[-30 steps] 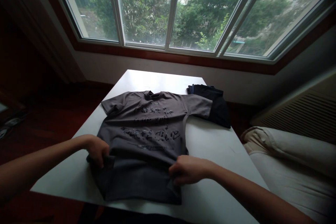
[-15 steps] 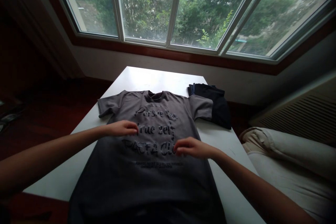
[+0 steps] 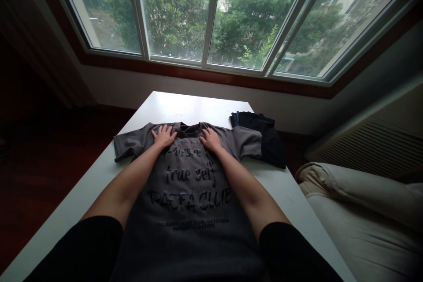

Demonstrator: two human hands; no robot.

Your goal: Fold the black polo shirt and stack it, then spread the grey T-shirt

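Observation:
A dark grey T-shirt [image 3: 191,176] with black lettering lies spread on the white table, its collar toward the window and its short sleeves out to the sides. My left hand [image 3: 164,135] rests flat, fingers spread, on the chest just left of the collar. On the other side of the collar, my right hand [image 3: 210,139] lies on the cloth with its fingers apart. Neither hand grips the fabric. My forearms cover parts of the shirt's sides and some of the lettering.
Folded dark clothes [image 3: 272,141] lie at the table's right edge, partly under the shirt's right sleeve. The white table [image 3: 194,105] stands below a wide window [image 3: 178,13]. A beige cushioned seat [image 3: 357,211] is close on the right.
Both hands have moved forward from above the middle of the shirt to its chest beside the collar, and now lie flat on it. The view has shifted slightly.

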